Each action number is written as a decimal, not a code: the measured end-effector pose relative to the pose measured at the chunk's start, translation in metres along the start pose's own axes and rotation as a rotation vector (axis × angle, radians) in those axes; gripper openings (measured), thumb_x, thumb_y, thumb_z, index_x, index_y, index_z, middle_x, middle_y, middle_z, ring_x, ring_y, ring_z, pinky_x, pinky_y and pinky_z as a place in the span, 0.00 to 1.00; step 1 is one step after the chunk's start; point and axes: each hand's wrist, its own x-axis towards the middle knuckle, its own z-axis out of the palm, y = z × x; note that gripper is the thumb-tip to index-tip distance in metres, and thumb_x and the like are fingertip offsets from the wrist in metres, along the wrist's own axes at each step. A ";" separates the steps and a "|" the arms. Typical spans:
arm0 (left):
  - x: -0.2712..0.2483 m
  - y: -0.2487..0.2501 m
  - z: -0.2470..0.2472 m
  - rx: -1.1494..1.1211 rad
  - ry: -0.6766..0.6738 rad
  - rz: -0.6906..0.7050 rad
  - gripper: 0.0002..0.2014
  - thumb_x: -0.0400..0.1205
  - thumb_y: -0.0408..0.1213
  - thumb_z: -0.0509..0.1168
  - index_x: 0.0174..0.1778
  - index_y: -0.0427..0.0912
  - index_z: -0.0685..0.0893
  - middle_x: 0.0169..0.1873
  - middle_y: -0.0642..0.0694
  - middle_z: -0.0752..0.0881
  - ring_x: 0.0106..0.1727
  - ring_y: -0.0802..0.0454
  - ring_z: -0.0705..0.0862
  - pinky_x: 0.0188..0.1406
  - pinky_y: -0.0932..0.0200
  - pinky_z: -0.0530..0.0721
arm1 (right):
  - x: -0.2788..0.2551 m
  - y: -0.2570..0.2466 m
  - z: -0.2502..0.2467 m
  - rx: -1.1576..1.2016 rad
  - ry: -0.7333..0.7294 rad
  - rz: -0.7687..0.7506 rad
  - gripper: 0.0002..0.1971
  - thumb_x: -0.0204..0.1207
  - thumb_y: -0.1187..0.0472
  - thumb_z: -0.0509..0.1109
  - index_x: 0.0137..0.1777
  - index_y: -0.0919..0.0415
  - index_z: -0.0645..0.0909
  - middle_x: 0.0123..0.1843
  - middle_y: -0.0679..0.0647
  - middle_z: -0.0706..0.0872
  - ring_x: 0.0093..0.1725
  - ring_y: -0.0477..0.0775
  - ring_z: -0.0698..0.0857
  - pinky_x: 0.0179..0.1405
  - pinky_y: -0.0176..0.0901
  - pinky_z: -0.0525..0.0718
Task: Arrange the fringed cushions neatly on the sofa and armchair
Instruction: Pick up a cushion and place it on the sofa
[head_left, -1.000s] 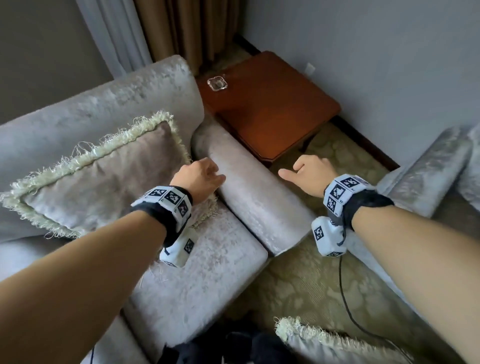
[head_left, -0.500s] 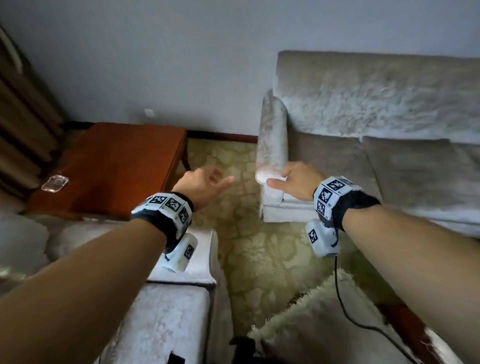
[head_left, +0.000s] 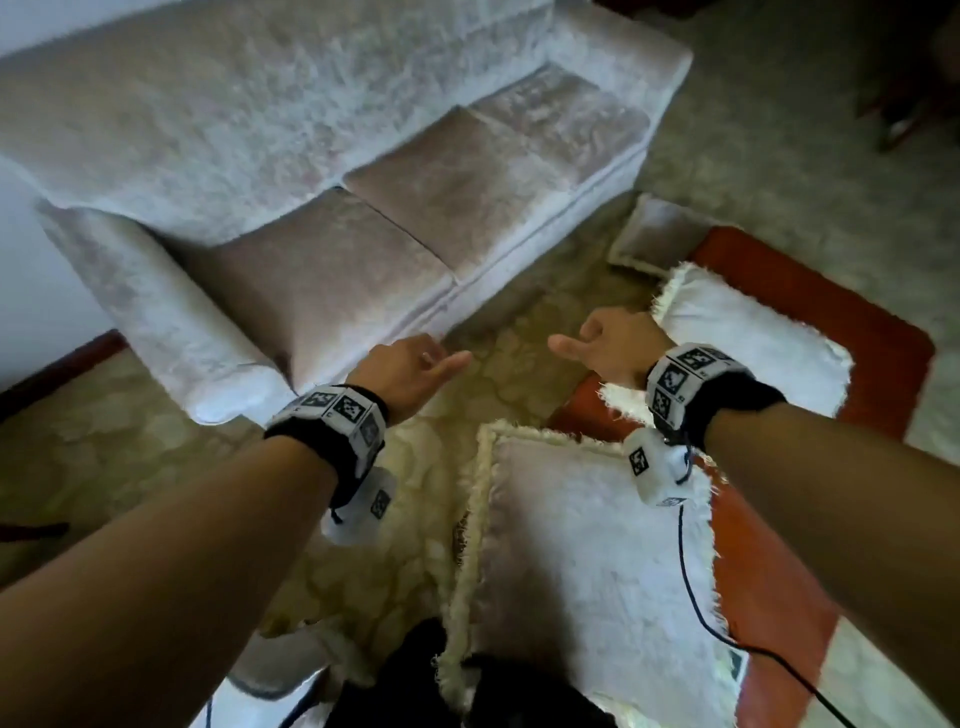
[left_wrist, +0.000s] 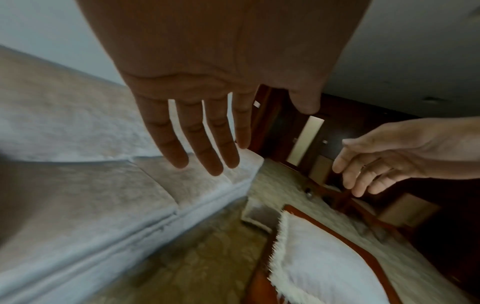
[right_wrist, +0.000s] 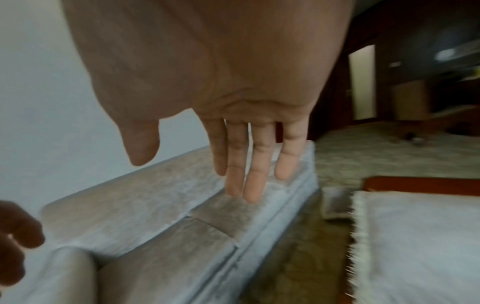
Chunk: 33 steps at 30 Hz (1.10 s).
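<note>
A pale velvet sofa (head_left: 322, 171) with three seat cushions and nothing on them runs across the upper left. Two fringed cushions lie on a red-brown low table (head_left: 841, 312): a near one (head_left: 587, 561) below my right wrist and a farther one (head_left: 748, 338) behind my right hand. A third cushion (head_left: 654, 234) rests on the carpet between table and sofa. My left hand (head_left: 415, 364) and right hand (head_left: 602, 345) hover empty over the carpet in front of the sofa. In the wrist views the left fingers (left_wrist: 205, 144) and right fingers (right_wrist: 249, 164) hang straight and relaxed.
Patterned beige carpet (head_left: 498, 312) fills the gap between sofa and table. The sofa's rolled left arm (head_left: 171, 322) juts toward me. A black cable (head_left: 691, 582) trails from my right wrist over the near cushion. Dark wooden furniture (left_wrist: 324, 144) stands beyond the sofa's far end.
My view has swung right from the armchair and side table to the long sofa and the cushions on the low table. Both hands stay empty, held out in front.
</note>
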 end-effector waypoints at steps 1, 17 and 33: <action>0.012 0.010 0.012 0.026 -0.063 0.049 0.27 0.82 0.68 0.55 0.52 0.46 0.82 0.52 0.46 0.88 0.52 0.44 0.85 0.58 0.45 0.82 | -0.005 0.021 0.001 0.011 -0.008 0.065 0.40 0.78 0.28 0.60 0.65 0.68 0.84 0.60 0.65 0.89 0.58 0.66 0.87 0.59 0.56 0.84; 0.099 0.045 0.216 0.102 -0.379 0.080 0.33 0.80 0.71 0.53 0.56 0.44 0.86 0.51 0.47 0.88 0.53 0.48 0.84 0.53 0.56 0.75 | -0.049 0.276 0.129 0.336 -0.063 0.605 0.41 0.76 0.27 0.57 0.75 0.61 0.77 0.70 0.62 0.85 0.66 0.64 0.84 0.65 0.54 0.77; 0.132 -0.050 0.354 0.194 -0.353 -0.377 0.34 0.77 0.71 0.59 0.58 0.40 0.80 0.54 0.37 0.86 0.53 0.36 0.84 0.53 0.46 0.80 | 0.003 0.377 0.295 0.452 -0.201 0.800 0.51 0.71 0.22 0.54 0.76 0.69 0.74 0.73 0.66 0.81 0.71 0.68 0.81 0.65 0.57 0.79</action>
